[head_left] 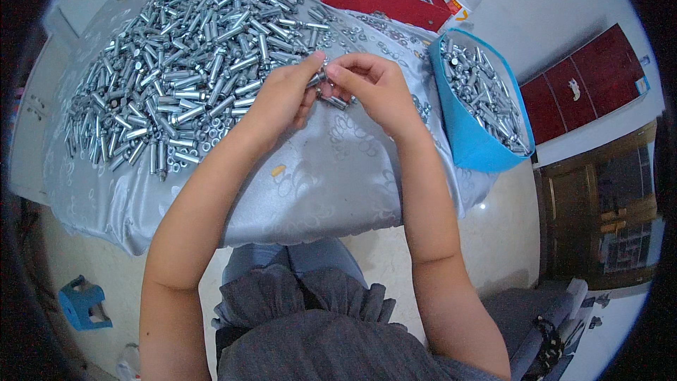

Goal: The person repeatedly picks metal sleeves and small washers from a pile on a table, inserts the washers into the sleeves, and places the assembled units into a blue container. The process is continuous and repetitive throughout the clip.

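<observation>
Between both hands, in front of me, is a silver expansion anchor bolt (pixel 316 80). My left hand (pixel 285 93) is closed round it with thumb and fingers. My right hand (pixel 379 90) pinches at its right end, and whatever small part may be between those fingertips is too hidden to make out. Another metal bolt (pixel 336 102) shows just below the fingers; I cannot tell whether it is held or lies on the cloth. A large heap of anchor bolts (pixel 190 63) spreads over the table to the left of my hands.
Loose nuts (pixel 214 130) lie at the heap's near edge, with washers (pixel 384 37) beyond my right hand. A red box (pixel 381 4) of metal parts stands at the back, a blue bin (pixel 469 142) of bolts at right. A bottle (pixel 465 0) stands between them. Silvery cloth (pixel 331 190) covers the table.
</observation>
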Motion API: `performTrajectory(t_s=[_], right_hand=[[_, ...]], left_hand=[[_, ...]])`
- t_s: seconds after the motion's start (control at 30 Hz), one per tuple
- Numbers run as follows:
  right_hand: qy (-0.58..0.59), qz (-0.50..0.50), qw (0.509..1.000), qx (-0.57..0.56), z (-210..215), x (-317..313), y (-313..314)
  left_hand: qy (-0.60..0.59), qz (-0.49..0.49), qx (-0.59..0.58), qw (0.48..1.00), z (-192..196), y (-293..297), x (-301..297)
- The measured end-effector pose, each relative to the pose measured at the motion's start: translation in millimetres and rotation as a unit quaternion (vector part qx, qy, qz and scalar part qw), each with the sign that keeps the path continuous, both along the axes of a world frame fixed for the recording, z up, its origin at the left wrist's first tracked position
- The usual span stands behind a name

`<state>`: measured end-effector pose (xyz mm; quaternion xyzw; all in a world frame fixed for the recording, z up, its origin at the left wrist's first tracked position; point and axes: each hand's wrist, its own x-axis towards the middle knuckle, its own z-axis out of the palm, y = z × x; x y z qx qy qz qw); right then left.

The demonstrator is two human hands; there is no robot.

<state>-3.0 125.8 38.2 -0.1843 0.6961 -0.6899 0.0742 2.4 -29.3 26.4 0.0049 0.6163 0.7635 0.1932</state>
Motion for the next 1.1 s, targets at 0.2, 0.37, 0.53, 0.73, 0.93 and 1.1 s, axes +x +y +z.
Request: performTrajectory(t_s=[0.2, 0.37, 0.53, 0.73, 0.93, 1.1], right_hand=[[0.056, -0.051, 0.997, 0.034, -10, -1, -2], [0.002, -0.043, 0.996, -0.083, -2, -5, 2], [-0.076, 0.014, 0.965, -0.252, 8, 0, 0], [-0.058, 0.025, 0.953, -0.295, 4, 0, 4], [-0.05, 0.012, 0.952, -0.303, 1, -2, 5], [-0.047, 0.035, 0.951, -0.304, -1, -2, 7]], left_hand=[[-0.064, -0.035, 0.103, 0.992, -5, -3, -6], [-0.085, -0.035, 0.19, 0.977, -5, -7, -10], [-0.086, -0.023, 0.168, 0.982, -3, -7, -10], [-0.05, -0.004, 0.122, 0.991, -6, -7, -10], [-0.068, 0.011, 0.096, 0.993, -1, -4, -8], [-0.054, 0.008, 0.1, 0.993, -5, -5, -10]])
